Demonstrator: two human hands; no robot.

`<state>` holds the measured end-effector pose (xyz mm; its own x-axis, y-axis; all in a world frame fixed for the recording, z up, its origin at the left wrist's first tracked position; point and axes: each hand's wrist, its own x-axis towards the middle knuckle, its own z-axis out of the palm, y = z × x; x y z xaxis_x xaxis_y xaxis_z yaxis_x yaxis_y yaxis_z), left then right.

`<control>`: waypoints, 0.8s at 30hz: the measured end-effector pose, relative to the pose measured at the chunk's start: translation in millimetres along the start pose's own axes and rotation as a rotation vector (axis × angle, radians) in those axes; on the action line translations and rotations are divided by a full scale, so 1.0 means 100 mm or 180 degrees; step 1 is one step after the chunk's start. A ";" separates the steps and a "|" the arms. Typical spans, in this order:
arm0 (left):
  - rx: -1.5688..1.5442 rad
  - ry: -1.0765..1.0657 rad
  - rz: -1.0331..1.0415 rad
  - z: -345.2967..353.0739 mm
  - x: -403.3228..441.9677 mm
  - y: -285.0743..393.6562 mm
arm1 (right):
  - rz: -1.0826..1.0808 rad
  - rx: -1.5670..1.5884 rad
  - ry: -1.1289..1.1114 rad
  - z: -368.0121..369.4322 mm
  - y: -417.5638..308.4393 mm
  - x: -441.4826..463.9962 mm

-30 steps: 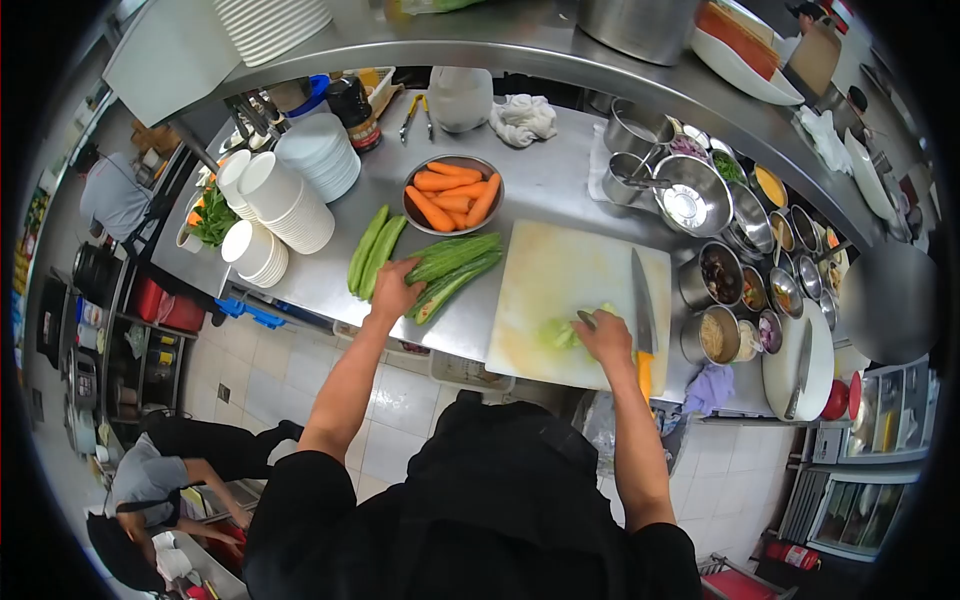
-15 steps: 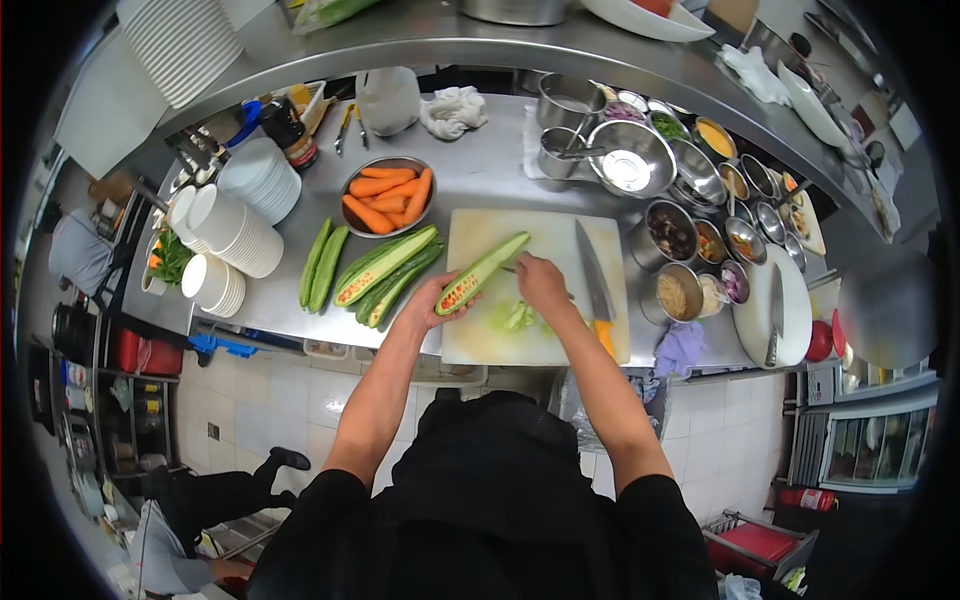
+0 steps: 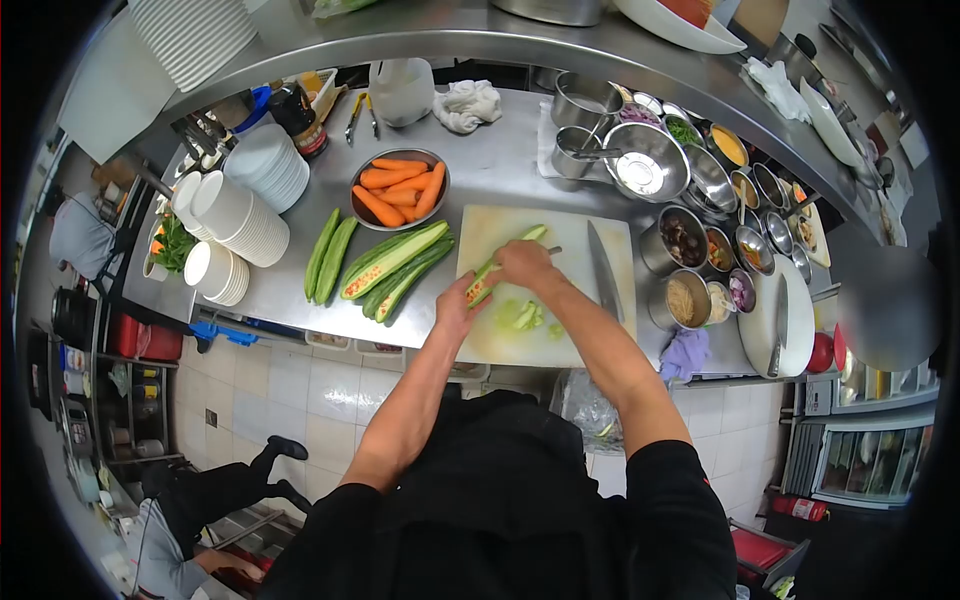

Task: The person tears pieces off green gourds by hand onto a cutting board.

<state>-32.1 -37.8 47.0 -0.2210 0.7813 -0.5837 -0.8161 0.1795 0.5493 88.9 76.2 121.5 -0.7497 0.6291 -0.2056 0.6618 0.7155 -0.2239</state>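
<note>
My left hand (image 3: 458, 305) is closed around the lower end of a halved cucumber (image 3: 479, 290), its cut face with orange-red seeds turned up. Over the upper part of that half, my right hand (image 3: 524, 264) grips a slim tool (image 3: 556, 249); only a short dark end shows, so its kind is hidden. Both hands are above a white cutting board (image 3: 590, 345). Pale green scraps (image 3: 522, 315) lie on it below the hands. A knife (image 3: 605, 265) rests on the board's right side, its handle hidden by my forearm. More halved cucumbers (image 3: 398, 262) lie left of the board.
Two slender whole cucumbers (image 3: 332, 255) and a steel bowl (image 3: 447, 200) of carrots (image 3: 380, 207) stand to the left, near stacked white bowls (image 3: 240, 215). Steel pots and ingredient tins (image 3: 668, 240) crowd the right. A metal shelf (image 3: 400, 45) overhangs the back. A co-worker (image 3: 190, 520) is behind at lower left.
My right hand has moved up and left over the cucumber half, covering much of it. My left hand has shifted slightly right with it. The view has shifted a little; the knife's handle is now covered.
</note>
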 end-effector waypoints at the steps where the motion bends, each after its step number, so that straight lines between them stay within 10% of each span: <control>1: 0.0068 0.0007 0.0039 0.01 -0.01 0.00 | -0.0066 0.0102 0.0095 0.07 0.00 0.01; 15: 0.0132 -0.0184 -0.0103 0.00 0.22 -0.04 | -0.0741 0.0979 0.0744 0.49 -0.31 -0.22; 24: 0.0367 -0.0493 -0.0463 0.10 0.32 0.12 | 0.0830 0.1158 0.2628 0.49 -0.19 -1.28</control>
<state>-43.3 -4.9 41.3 -0.0138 0.8231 -0.5677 -0.7649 0.3570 0.5361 172.4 -32.8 105.4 -0.2523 0.8724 0.4186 0.6662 0.4704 -0.5787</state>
